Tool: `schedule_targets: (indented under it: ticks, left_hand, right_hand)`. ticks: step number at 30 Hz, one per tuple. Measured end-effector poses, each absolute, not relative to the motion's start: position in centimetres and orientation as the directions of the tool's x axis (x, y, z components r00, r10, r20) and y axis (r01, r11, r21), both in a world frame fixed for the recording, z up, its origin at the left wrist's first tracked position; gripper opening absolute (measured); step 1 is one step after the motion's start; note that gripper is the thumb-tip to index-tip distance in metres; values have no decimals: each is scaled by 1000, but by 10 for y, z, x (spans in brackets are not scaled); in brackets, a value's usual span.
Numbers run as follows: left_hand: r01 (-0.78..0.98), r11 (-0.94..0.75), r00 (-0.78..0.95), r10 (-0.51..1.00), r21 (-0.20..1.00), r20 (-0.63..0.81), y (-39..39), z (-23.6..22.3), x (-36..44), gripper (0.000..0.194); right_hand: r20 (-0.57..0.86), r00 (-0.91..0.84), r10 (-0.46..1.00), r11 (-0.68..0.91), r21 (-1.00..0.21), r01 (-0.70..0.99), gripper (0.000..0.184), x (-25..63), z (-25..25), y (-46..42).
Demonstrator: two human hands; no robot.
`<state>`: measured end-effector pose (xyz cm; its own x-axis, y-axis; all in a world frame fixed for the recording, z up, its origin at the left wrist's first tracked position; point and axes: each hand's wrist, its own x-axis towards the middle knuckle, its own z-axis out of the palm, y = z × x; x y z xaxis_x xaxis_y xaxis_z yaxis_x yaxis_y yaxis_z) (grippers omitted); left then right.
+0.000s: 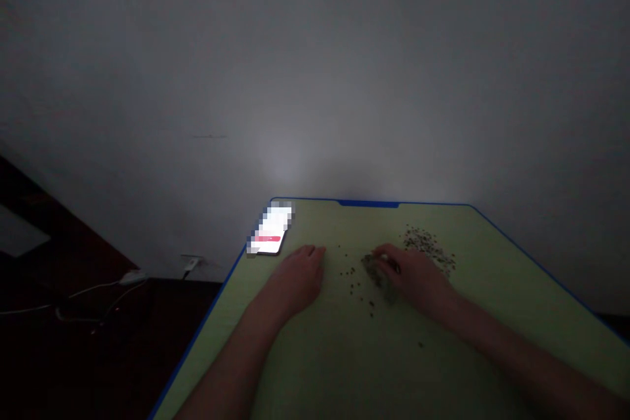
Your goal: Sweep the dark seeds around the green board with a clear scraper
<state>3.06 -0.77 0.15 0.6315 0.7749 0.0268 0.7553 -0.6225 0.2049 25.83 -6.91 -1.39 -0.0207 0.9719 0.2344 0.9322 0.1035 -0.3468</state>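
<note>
My right hand [411, 273] is closed, thumb and fingers pinching a crumpled, see-through plastic bag [381, 279] that looks greyish, with dark specks in or under it. To its left, small dark seed-like bits [352, 271] lie scattered on the pale green tabletop [315, 367]. A denser patch of the same bits [433, 251] spreads just beyond my right hand. My left hand [300, 275] rests on the table left of the loose bits, its fingers curled together; whatever is under them, if anything, is hidden.
A lit phone [270, 233] lies at the table's far left corner. Behind the blue-edged table stands a grey wall [315, 79]. White cables [88, 292] and a plug [191, 264] are low on the left, in the dark. The light is dim.
</note>
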Motion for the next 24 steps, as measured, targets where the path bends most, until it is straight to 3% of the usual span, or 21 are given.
schedule_targets:
  ticks: [6, 10, 16, 24]
  left_hand:
    - [761, -611, 623, 782, 218, 13, -9, 4, 32, 40]
    - [763, -600, 617, 787, 240, 4, -9, 5, 32, 40]
    - [786, -567, 577, 816, 246, 37, -5, 8, 31, 39]
    - [824, -526, 502, 850, 212, 160, -2, 15, 29, 35]
  right_hand:
    - [214, 51, 975, 21, -319, 948, 33, 300, -20, -57]
    - [209, 54, 976, 30, -379, 925, 27, 315, -5, -44]
    - [221, -94, 971, 178, -398, 900, 20, 275, 26, 5]
    - [152, -304, 941, 339, -346, 875, 16, 232, 8, 63]
